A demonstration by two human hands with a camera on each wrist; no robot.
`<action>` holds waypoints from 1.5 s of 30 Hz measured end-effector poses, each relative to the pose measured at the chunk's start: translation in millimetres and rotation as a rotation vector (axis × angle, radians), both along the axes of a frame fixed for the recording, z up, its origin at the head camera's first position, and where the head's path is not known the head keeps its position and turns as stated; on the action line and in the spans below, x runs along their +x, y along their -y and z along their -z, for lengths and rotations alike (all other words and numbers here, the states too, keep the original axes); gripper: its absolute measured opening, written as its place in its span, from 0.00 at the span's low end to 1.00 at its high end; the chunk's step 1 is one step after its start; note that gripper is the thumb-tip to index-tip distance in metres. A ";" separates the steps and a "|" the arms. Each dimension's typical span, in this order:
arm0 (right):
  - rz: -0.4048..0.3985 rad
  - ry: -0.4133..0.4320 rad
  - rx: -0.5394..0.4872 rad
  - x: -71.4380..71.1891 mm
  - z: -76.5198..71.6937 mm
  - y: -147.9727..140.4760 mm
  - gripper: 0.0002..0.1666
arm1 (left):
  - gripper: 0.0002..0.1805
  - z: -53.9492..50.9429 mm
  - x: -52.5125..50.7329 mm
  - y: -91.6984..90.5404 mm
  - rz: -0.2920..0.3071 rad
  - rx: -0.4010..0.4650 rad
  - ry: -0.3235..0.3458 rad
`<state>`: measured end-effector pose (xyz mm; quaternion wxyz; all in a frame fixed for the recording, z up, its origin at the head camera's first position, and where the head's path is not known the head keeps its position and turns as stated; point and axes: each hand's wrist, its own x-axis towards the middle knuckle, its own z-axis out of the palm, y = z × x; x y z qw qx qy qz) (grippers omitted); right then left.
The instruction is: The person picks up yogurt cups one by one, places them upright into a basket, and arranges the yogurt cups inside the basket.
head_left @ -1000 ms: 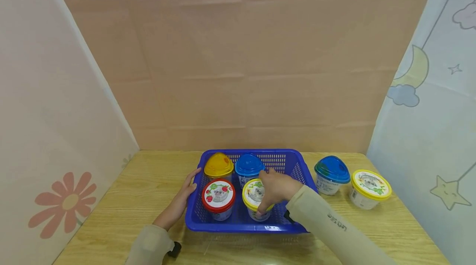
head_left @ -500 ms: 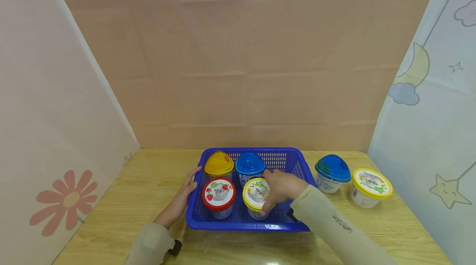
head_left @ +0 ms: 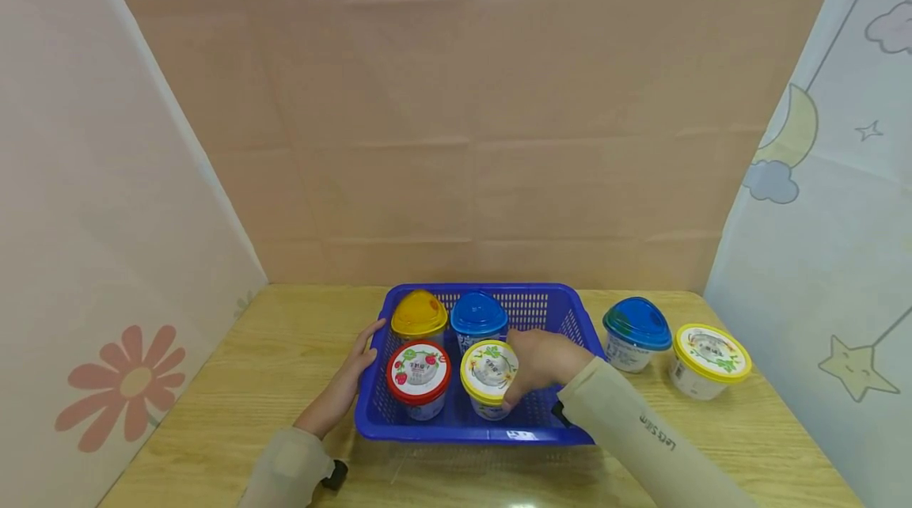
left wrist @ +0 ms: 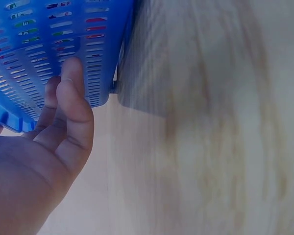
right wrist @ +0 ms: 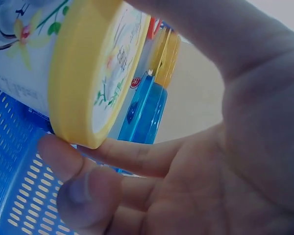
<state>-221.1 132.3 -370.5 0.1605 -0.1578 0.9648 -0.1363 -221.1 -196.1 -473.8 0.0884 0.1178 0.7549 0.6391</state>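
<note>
A white tub with a yellow-rimmed lid (head_left: 489, 372) stands upright in the front middle of a blue plastic basket (head_left: 466, 435). My right hand (head_left: 545, 362) is at its right side, thumb in front and fingers behind. In the right wrist view, a finger (right wrist: 142, 159) touches the lid's edge, while other fingers curl below it. To the left is a red-lidded tub (head_left: 419, 372). Behind stand a tub with a domed yellow lid (head_left: 419, 313) and another with a blue lid (head_left: 479, 313). My left hand (head_left: 345, 381) rests against the basket's left wall, its loosely bent fingers touching the slotted side (left wrist: 90, 73).
Right of the basket, a blue-lidded tub (head_left: 636, 334) and a second yellow-lidded tub (head_left: 710, 362) stand on the wooden table (head_left: 285, 350). A tan sheet (head_left: 463, 136) closes off the back. Patterned white panels flank both sides.
My right hand has drawn back slightly to the right, uncovering more of the yellow lid. That tub has shifted a little left. The left hand has stayed at the basket's side.
</note>
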 end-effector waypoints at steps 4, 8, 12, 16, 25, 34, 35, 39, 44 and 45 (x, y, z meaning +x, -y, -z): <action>-0.008 -0.017 -0.015 -0.3 1.6 0.8 0.47 | 0.29 -1.1 2.0 -0.5 -0.012 -0.009 0.008; -0.021 -0.033 -0.050 -0.6 3.3 1.3 0.41 | 0.28 -3.1 3.5 -1.0 -0.013 -0.019 0.011; -0.036 -0.049 -0.091 -0.4 4.1 1.5 0.38 | 0.28 -4.8 4.6 -1.7 -0.008 -0.025 0.008; -0.042 -0.051 -0.121 -0.6 5.3 1.1 0.39 | 0.28 -5.6 5.5 -2.0 -0.010 -0.025 0.012; -0.047 -0.023 -0.150 -2.2 7.7 -1.7 0.41 | 0.28 -5.8 6.4 -2.0 -0.019 -0.027 0.010; -0.045 0.013 -0.188 -1.0 -0.2 -12.0 0.54 | 0.28 -6.8 6.8 -2.2 -0.014 -0.010 0.013; -0.038 0.007 -0.196 -1.3 -1.3 -13.7 0.54 | 0.28 -6.9 6.9 -2.3 -0.015 -0.010 0.012; -0.028 -0.036 -0.240 -3.3 -7.5 -22.9 0.48 | 0.28 -6.3 7.0 -2.5 -0.020 -0.011 0.016; -0.011 -0.132 -0.272 -3.5 -18.4 -37.9 0.40 | 0.28 -6.4 8.1 -2.6 -0.014 -0.013 0.015; -0.008 -0.148 -0.283 -2.8 -20.9 -41.2 0.39 | 0.28 -6.8 8.3 -2.7 -0.014 -0.013 0.016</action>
